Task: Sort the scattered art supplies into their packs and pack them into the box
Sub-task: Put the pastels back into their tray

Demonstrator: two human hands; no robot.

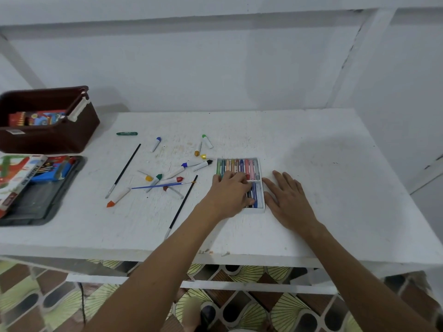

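White painted table (311, 144) set against a white wall, patterned floor tiles (251, 305) visible below the near edge.

Far left corner: dark brown storage box (55, 137), open, with a white latch on its right wall and colourful packs inside.

Near left, just in front of the box: grey lid (45, 207) lying flat, carrying an oil pastel pack sleeve (16, 176) and a blue-and-red pack beside it.

Centre right: white oil pastel tray (261, 183), two compartments. Far compartment filled with a row of pastels (239, 165); near compartment only partly visible.

Left hand (231, 190) laid over the tray, fingers curled on the pastels in the near compartment; exact grasp impossible to tell. Right hand (287, 195) flat on the table, fingers straight, thumb side touching the tray's right wall.

Scattered left of the tray, well apart from the box:
- two black-handled paintbrushes (125, 167), long, lying diagonally;
- blue-handled paintbrush (160, 186), thin, across the pile;
- white paint tubes with coloured caps, among them orange (117, 197), blue (156, 143), green (207, 140), black (203, 164);
- green pastel stick (126, 133), alone on the far side.
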